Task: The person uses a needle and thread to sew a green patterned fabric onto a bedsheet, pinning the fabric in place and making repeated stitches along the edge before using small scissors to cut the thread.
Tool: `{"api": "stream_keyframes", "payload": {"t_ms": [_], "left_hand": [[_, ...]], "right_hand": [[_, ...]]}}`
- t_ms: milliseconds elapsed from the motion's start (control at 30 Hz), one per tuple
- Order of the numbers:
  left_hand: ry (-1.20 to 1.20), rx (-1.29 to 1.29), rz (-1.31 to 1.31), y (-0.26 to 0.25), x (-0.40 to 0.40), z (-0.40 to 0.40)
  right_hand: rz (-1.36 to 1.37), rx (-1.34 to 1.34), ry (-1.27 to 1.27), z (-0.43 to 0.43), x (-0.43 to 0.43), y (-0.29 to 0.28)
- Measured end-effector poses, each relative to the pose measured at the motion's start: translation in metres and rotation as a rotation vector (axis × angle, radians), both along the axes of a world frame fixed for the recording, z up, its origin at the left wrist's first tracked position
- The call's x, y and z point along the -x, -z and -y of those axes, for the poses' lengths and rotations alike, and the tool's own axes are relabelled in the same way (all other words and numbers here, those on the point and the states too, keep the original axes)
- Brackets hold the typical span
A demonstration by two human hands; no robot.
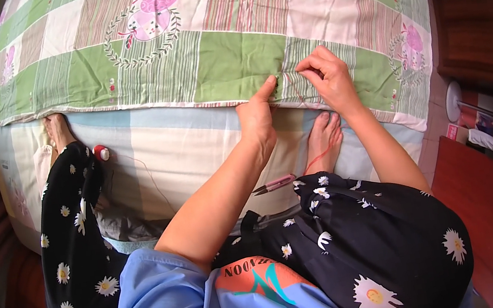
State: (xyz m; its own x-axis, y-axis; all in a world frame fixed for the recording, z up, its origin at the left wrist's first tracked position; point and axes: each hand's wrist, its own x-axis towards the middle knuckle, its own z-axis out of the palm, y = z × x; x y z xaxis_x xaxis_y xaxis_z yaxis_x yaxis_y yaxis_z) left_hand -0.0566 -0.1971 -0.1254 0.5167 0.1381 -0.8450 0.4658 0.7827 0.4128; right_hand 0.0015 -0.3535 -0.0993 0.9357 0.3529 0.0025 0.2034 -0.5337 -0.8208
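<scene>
A green and white checked quilt cover (pixel 237 55) printed with apples spreads before me, its near edge lying across the bed. My left hand (pixel 258 120) grips that edge, thumb on top and fingers underneath. Just to its right, my right hand (pixel 329 81) pinches something very thin between thumb and forefinger, a needle or thread, close above the fabric. Red thread (pixel 298 89) runs down the cloth below the right fingertips. More red thread (pixel 325 155) crosses my bare foot (pixel 322 139). The left fingers under the cloth are hidden.
Thread snips (pixel 274 184) with a pink handle lie on the pale bed sheet (pixel 194 135) between my legs. A spool of red thread (pixel 101 153) rests by my left leg, a strand trailing from it. At right are a reddish wooden cabinet (pixel 481 183) and a fan-like white stand (pixel 454 102).
</scene>
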Motion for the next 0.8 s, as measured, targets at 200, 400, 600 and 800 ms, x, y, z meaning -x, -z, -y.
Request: {"api": "stream_keyframes", "payload": {"t_ms": [200, 400, 600, 800], "left_hand": [[0.047, -0.033, -0.007, 0.005, 0.002, -0.003], [0.078, -0.001, -0.046, 0.001, 0.0, -0.005], [0.07, 0.021, -0.028, 0.011, 0.0, -0.005], [0.056, 0.044, -0.011, 0.004, 0.0, -0.005]], "right_hand": [[0.062, 0.022, -0.058, -0.012, 0.0, 0.004], [-0.006, 0.019, 0.006, 0.006, 0.004, -0.011], [-0.004, -0.043, 0.036, 0.007, 0.006, -0.011], [-0.036, -0.016, 0.025, 0.006, 0.007, -0.004]]}}
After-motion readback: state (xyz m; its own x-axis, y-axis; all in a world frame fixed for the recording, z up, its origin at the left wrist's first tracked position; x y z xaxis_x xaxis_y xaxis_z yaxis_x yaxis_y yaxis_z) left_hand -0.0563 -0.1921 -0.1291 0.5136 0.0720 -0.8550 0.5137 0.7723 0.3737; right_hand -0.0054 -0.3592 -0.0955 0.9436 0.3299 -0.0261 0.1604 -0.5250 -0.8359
